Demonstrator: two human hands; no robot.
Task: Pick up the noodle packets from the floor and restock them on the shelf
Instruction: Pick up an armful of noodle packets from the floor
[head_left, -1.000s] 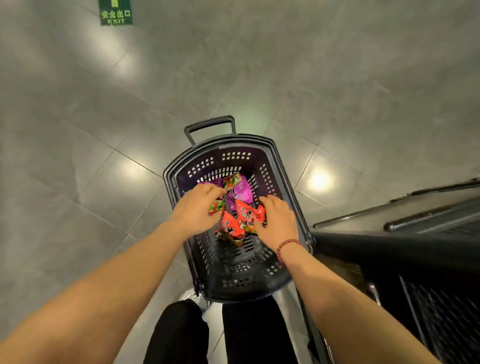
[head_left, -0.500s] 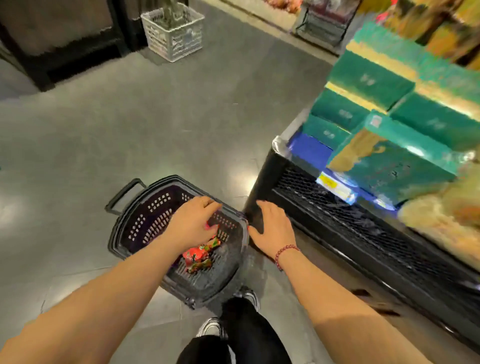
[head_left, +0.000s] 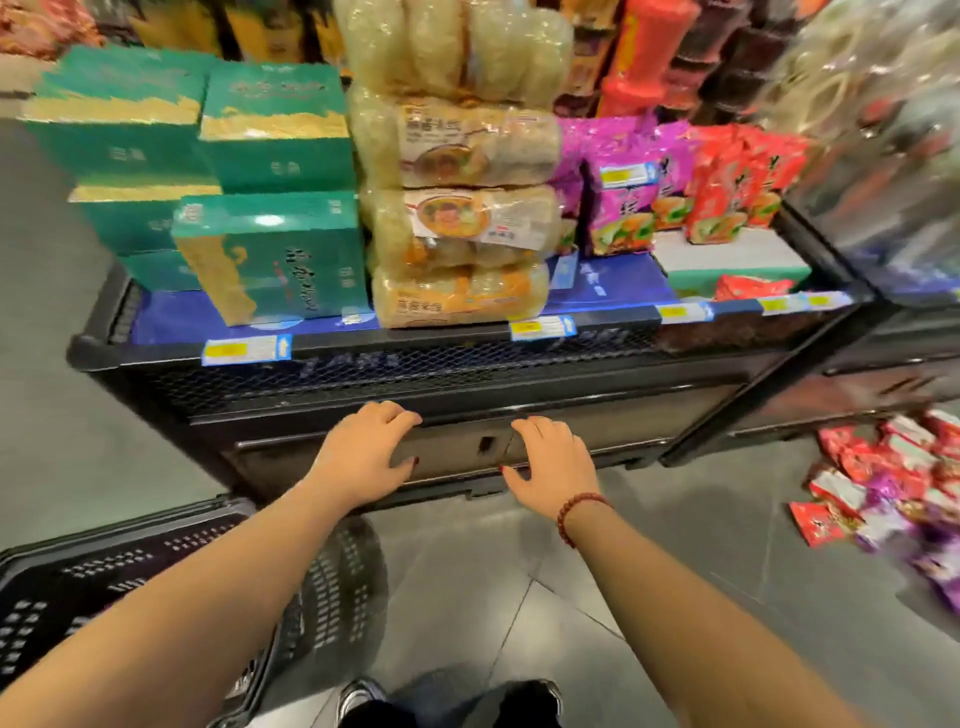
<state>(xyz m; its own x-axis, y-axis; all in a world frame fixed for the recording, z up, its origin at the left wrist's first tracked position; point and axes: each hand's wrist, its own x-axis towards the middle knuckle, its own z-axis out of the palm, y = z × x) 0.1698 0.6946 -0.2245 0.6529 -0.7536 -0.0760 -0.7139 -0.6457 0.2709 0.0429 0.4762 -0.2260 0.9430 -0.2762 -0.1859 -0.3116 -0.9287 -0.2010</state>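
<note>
A person's bare left hand (head_left: 363, 457) and right hand (head_left: 553, 467) hang side by side in front of the dark lower panel of a black metal mesh-fronted shelf (head_left: 415, 374). Both are empty, fingers loosely curled; whether they touch the panel cannot be told. A red bead bracelet (head_left: 571, 514) circles the right wrist. A heap of red and purple noodle packets (head_left: 883, 483) lies on the grey tiled floor (head_left: 467, 597), at the right beside the shelf's foot. On the shelf stand green boxes (head_left: 270, 254), clear bags of pale noodles (head_left: 457, 208) and matching pink and red packets (head_left: 675, 197). A black perforated plastic basket (head_left: 130, 571) sits at lower left.
</note>
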